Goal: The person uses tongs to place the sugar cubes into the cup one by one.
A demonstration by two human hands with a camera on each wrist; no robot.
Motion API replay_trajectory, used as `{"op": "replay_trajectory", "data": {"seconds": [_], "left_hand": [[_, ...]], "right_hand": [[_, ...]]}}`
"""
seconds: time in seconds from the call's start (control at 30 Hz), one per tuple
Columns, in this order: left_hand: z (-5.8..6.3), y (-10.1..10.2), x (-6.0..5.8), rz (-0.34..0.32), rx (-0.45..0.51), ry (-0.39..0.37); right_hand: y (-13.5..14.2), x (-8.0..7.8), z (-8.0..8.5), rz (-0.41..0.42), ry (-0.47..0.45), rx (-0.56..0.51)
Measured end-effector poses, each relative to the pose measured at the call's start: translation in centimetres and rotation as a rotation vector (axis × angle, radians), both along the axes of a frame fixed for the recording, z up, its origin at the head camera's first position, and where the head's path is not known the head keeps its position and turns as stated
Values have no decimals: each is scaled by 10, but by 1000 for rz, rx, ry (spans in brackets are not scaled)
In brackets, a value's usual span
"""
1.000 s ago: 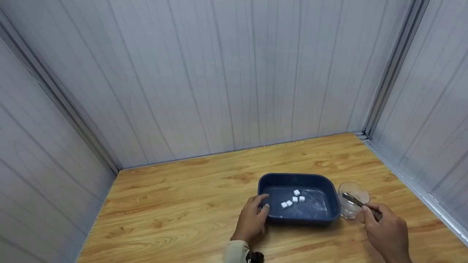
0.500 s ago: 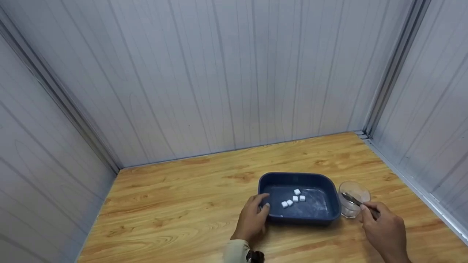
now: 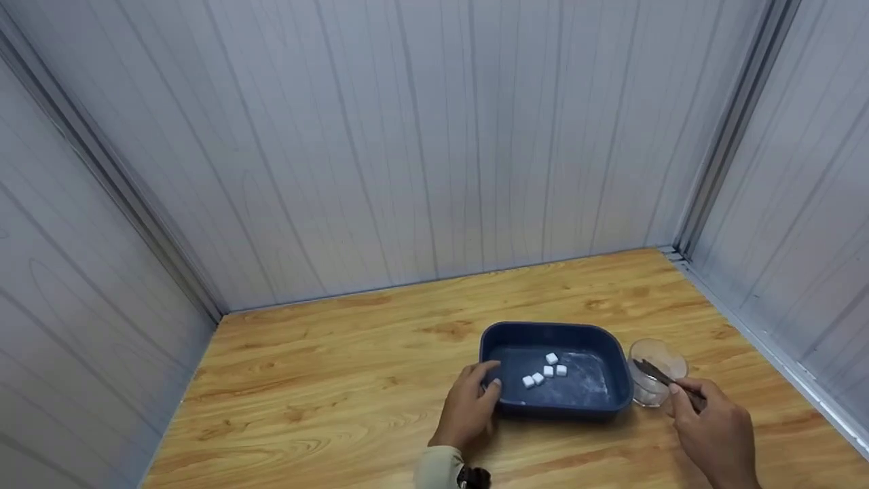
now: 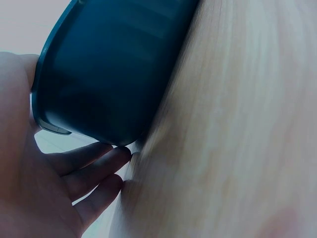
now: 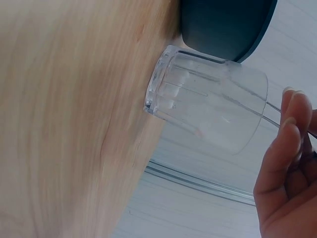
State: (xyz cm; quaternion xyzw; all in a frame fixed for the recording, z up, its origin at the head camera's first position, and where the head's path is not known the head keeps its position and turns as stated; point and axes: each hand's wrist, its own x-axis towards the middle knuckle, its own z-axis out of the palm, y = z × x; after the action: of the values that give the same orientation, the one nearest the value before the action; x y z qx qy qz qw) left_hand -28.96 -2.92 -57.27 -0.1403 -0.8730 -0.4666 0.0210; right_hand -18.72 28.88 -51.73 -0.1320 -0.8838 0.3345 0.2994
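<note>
My left hand (image 3: pixel 468 406) grips the left end of a dark blue rectangular dish (image 3: pixel 574 409), with thumb and forefinger over the rim. In the left wrist view, several fingers (image 4: pixel 96 173) lie along the dish's outer side, near the tabletop. Inside the dish lie several small white cubes (image 3: pixel 548 371). Right of it stands a clear glass (image 3: pixel 653 394) with a faceted base. Pale lumps (image 5: pixel 171 89) show at the bottom of the glass in the right wrist view. My right hand (image 3: pixel 716 424) pinches metal tweezers (image 3: pixel 658 375), their tips reaching in over the glass's mouth.
The wood-grain table (image 3: pixel 326 380) meets a pale panelled wall (image 3: pixel 407 170) at the back. Another panel wall (image 3: pixel 815 272) runs along the right, with a metal strip at its foot. The glass stands close beside the dish.
The right hand has shifted slightly left, and the tweezers' tips have spread a little over the glass. The left hand, the dish and the cubes stay in place.
</note>
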Motion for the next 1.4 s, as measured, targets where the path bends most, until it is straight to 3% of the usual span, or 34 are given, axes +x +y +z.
{"op": "replay_trajectory", "data": {"seconds": [0.6,1.03,1.4], "left_hand": [[1,0,1,7,-4,14],[2,0,1,8,-13,6],[2,0,0,7,8,-12]], "right_hand": [[-2,5,2,-73,-16,-72],[-9,11,9,-59,91,-141],[-15,10,10,-91,120,-110]]}}
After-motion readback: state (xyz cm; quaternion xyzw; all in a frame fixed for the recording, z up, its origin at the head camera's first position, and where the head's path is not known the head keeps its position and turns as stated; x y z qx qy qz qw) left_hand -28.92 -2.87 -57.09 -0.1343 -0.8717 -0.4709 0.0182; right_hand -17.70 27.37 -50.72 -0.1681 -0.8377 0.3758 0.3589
